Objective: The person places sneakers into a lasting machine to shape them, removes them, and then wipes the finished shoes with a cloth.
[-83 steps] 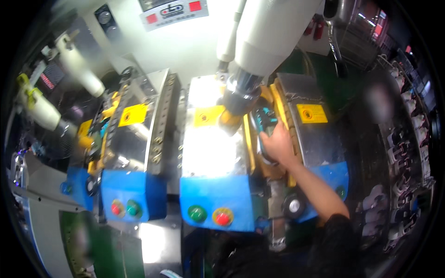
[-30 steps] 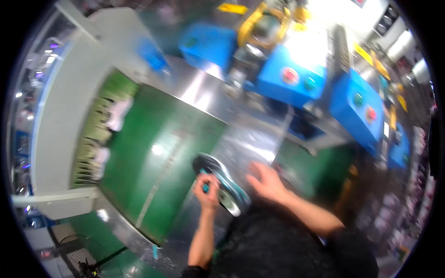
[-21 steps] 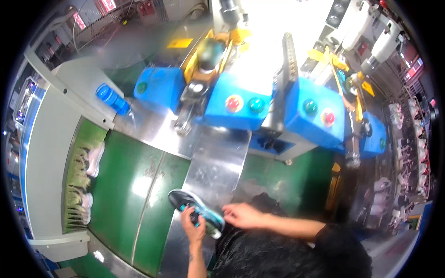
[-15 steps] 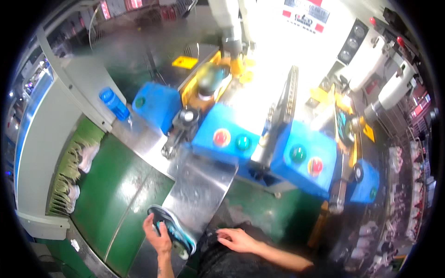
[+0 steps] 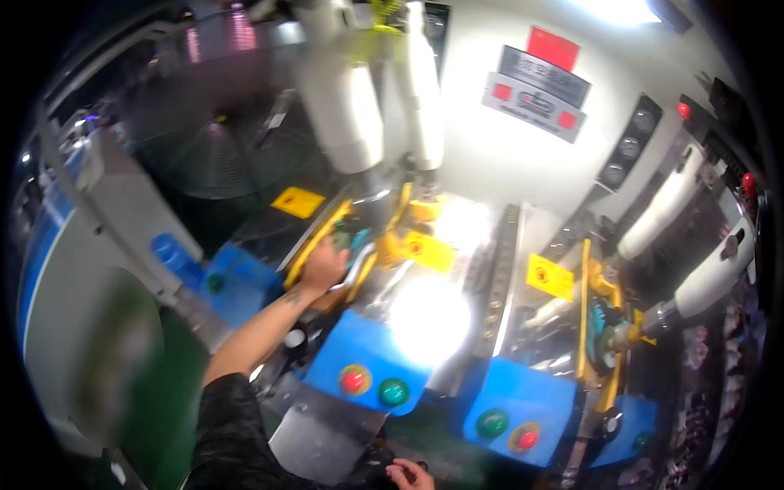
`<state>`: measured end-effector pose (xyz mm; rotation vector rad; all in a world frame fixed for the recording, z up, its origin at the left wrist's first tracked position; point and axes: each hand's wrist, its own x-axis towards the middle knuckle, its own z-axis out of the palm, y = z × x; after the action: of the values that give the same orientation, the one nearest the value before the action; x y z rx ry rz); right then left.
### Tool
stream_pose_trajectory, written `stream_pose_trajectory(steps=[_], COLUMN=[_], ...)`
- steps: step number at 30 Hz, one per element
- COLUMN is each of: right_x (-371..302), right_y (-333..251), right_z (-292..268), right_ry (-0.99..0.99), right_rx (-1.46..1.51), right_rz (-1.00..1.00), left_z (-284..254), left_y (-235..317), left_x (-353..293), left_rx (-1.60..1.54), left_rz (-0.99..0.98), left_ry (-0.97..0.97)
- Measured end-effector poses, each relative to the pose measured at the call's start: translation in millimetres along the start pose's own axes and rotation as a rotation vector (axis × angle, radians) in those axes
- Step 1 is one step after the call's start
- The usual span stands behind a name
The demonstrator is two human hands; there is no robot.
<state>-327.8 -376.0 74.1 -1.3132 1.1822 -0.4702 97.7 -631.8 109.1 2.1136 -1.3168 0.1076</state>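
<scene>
My left hand [image 5: 325,263] reaches far into the left station of the machine, between its yellow side bars. Its fingers close round a dark and teal sports shoe [image 5: 358,242] with a pale sole edge; the hand and the machine parts cover much of it. My right hand [image 5: 411,474] is low by my lap at the bottom edge, fingers loosely bent and apart, holding nothing. Another teal shoe [image 5: 600,318] sits clamped in the right station, under a metal press rod.
Two blue control boxes [image 5: 367,359] [image 5: 523,400] with red and green buttons stand in front. White cylinders [image 5: 343,106] hang above the left station. A blue bottle [image 5: 175,257] stands at the left, and a rack of shoes [image 5: 694,384] lines the right side.
My left hand has carried the shoe from the lower middle up into the left station. The view has tilted up toward the machine. My right hand now shows at the bottom edge.
</scene>
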Motion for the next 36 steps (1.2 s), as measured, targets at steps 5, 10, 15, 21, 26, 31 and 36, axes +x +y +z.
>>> stream_pose_trajectory(steps=[5,10,15,21,26,31,36], right_x=[6.3,33.0,43.6,31.1,-54.7,-127.0,-142.7], right_y=[5.5,-35.7,-59.0,-96.9,-38.7,-73.1,-88.4], right_z=[-4.9,-6.8,16.3,64.6,79.1,101.3,133.6], right_ry=[0.031,-0.237,-0.418,-1.074,-1.174,-1.326,-1.138], right_rx=[0.116,0.005,0.494,0.48,0.724,0.3,0.197], right_rz=[0.083,-0.013,-0.118,0.189,0.838,0.874,0.84], left_z=[-16.8,-143.1,-239.5,-264.1,-288.7,-326.7,-321.3], left_y=[4.3,37.8,33.0,136.9,178.6,145.6,115.0], left_x=[18.3,32.0,-165.4,-415.0,-504.1,-530.6,-545.0], left_rx=[-0.121,-0.458,-0.991,-0.765,-1.056,-0.751,-1.073], left_rz=[0.09,-0.538,-0.524,-0.884,-0.742,-0.38,-0.605], left_ry=[-0.061,-0.524,-0.115,0.149,0.285,0.246,0.608])
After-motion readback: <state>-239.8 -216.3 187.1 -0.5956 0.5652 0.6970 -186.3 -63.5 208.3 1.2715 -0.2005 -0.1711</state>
